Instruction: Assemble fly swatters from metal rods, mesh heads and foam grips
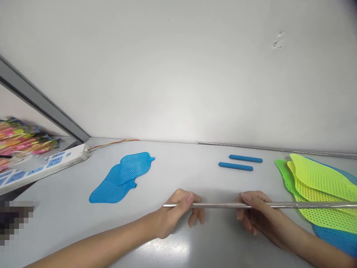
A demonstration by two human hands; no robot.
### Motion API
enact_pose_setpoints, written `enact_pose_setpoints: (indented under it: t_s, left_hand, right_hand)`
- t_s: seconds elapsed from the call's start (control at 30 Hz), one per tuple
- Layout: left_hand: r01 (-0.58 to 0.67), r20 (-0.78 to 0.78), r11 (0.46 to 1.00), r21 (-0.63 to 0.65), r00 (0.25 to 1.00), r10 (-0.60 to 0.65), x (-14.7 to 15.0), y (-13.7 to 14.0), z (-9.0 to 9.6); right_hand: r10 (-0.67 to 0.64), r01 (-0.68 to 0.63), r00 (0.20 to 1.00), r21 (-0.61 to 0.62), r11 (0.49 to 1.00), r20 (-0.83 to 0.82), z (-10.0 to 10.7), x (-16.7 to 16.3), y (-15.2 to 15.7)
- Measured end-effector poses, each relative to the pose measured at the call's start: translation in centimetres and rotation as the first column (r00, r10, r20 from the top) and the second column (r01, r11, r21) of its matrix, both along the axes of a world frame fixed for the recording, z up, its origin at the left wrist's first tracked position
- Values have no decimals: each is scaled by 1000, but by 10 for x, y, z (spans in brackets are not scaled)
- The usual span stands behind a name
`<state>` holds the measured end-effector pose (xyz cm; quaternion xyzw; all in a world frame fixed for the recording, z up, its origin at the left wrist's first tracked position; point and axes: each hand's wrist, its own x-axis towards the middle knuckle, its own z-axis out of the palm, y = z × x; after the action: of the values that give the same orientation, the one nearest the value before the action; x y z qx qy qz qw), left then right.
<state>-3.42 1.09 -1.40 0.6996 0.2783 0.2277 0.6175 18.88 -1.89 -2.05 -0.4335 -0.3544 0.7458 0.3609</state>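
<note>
A thin metal telescopic rod (217, 205) lies level across both my hands, above the front of the grey table. My left hand (178, 212) pinches it close to its left end, thumb on top. Farther right along the rod, my right hand (258, 210) grips it the same way. The rod runs on past the right edge of the view, over a pile of fly swatter heads. Two blue plastic handles (245, 158) rest side by side beyond my right hand. Left of my left hand, two blue mesh swatter heads (134, 167) overlap on the table.
Yellow-green mesh swatter heads (323, 178), with blue ones beneath, are piled at the right. Another metal rod (237, 145) lies along the wall. A white power strip (72, 154) with a plug stands at the left, near colourful wrapped packages (22, 137) behind a grey frame.
</note>
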Motion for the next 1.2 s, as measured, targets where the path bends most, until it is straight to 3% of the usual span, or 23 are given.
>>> enact_pose_setpoints:
  t_s: [0.17,0.33,0.43,0.53,0.67,0.83,1.2]
  left_hand:
    - [-11,21,999,47,1000,10,1,-1,-1]
    - [-54,-73,997,55,996,58,3,-1,2]
    - [-40,-107,997,65,993,47,4,-1,4]
    - [36,-137,994,103,990,-22,3,-1,8]
    - [213,-181,952,221,968,-175,1,-2,12]
    - [289,-199,916,277,950,-239,0,-4,10]
    - [380,-231,857,348,921,-314,0,-5,6]
  right_hand:
    - [32,-33,999,50,998,20,-2,0,-1]
    - [32,-36,998,73,997,51,-4,0,-1]
    - [126,-132,991,132,982,51,-7,1,1]
    - [269,-291,956,247,924,119,-7,3,1]
    - [338,-447,875,311,839,346,2,7,-5]
    - [344,-528,822,383,758,453,6,7,-10]
    - [396,-678,703,391,622,591,18,5,-11]
